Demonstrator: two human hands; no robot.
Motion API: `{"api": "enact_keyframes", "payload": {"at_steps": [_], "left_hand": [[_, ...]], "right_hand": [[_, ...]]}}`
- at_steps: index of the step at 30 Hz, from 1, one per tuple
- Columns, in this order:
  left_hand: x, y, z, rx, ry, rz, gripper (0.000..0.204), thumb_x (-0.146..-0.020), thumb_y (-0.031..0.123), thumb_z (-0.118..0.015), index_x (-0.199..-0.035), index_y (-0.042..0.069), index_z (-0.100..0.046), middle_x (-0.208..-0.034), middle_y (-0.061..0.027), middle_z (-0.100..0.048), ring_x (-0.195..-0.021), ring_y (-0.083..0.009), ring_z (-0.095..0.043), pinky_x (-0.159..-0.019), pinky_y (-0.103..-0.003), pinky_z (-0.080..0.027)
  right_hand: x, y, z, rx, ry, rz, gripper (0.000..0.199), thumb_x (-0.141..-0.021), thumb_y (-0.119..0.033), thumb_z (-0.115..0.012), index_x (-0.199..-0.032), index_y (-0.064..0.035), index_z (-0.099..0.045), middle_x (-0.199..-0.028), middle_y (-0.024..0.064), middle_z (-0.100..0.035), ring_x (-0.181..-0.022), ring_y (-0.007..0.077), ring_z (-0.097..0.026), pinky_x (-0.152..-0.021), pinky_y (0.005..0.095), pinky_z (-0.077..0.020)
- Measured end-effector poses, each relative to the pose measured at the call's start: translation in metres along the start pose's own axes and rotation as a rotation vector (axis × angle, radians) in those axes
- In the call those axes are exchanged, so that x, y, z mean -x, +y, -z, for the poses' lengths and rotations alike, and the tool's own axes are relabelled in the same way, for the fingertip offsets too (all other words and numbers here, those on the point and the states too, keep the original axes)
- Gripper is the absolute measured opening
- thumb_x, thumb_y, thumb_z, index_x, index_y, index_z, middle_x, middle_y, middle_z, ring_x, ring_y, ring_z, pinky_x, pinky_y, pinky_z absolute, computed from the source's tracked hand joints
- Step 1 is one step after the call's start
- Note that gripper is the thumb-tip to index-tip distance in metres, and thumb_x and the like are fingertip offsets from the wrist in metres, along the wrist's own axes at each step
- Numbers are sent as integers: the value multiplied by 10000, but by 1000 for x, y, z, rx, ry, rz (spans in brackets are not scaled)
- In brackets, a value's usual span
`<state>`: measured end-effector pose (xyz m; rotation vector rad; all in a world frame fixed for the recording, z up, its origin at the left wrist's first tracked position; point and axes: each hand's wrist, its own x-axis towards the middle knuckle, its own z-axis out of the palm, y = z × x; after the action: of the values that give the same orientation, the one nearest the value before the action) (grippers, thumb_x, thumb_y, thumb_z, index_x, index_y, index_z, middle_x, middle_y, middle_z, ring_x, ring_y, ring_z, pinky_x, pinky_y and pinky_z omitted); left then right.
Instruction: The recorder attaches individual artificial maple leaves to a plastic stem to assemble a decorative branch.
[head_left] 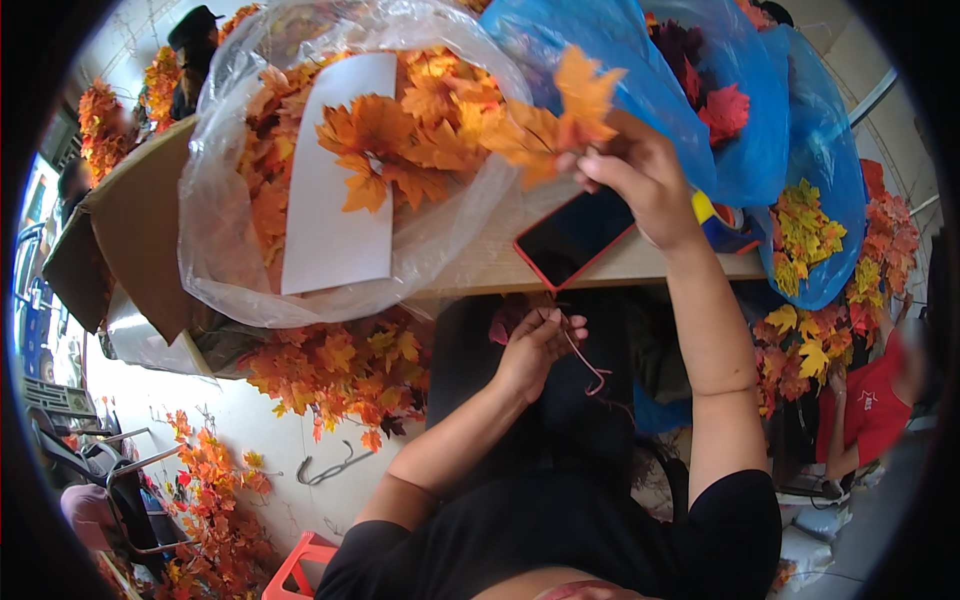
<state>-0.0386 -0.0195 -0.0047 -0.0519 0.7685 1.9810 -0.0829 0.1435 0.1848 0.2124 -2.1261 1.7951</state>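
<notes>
While the orange spray [528,138] hangs in front of the open bag [198,235], I see the right hand [620,175] at its right end, with thumb and fingertips clamped on it. From those fingers its long axis runs leftward, roughly level, crossing the white sheet [330,225] in my view. That hand is clearly the nearer; the left hand [540,345] sits well apart, below the table [485,272] edge and past the phone [577,237]. Its fingers curl beside a thin strand [592,375]; I cannot tell whether they grip it.
</notes>
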Motion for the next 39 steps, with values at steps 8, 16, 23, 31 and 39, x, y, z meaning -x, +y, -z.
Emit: {"api": "enact_keyframes", "payload": {"at_steps": [8,16,23,31,39], "left_hand": [[6,-7,-13,-172,-18,-118,165,-976,217,-499,-961,55,-526,-1029,-112,-646,-946,-194,-641,-856,-311,-474],[10,-17,-24,-305,29,-304,129,-974,141,-501,-955,14,-514,-1049,-122,-628,-957,-164,-609,-845,-283,-460],[20,-21,-35,-423,28,-279,151,-985,160,-480,-971,12,-503,-1023,-105,-638,-926,-124,-600,-814,-253,-486],[20,-14,-33,-500,50,-354,157,-983,167,-490,-964,12,-504,-931,-64,-640,-800,-61,-572,-685,-215,-477],[20,-19,-34,-513,85,-336,142,-971,161,-520,-945,22,-505,-818,-6,-581,-743,-43,-549,-666,-197,-460]], "right_hand": [[135,-5,29,635,-32,-43,127,-745,-41,-619,-735,-29,-493,-852,80,-598,-679,207,-534,-630,280,-429],[180,6,45,594,-275,-384,106,-733,-14,-628,-786,3,-538,-683,104,-541,-630,256,-568,-596,329,-464],[170,42,23,722,-261,-102,229,-806,20,-610,-1033,8,-636,-816,143,-642,-734,291,-606,-660,348,-499],[182,63,13,656,-13,16,135,-768,-9,-686,-896,-6,-643,-783,112,-659,-686,258,-641,-617,329,-522],[182,68,5,723,-49,125,166,-730,64,-669,-891,24,-652,-751,114,-641,-663,246,-618,-587,316,-517]]}}
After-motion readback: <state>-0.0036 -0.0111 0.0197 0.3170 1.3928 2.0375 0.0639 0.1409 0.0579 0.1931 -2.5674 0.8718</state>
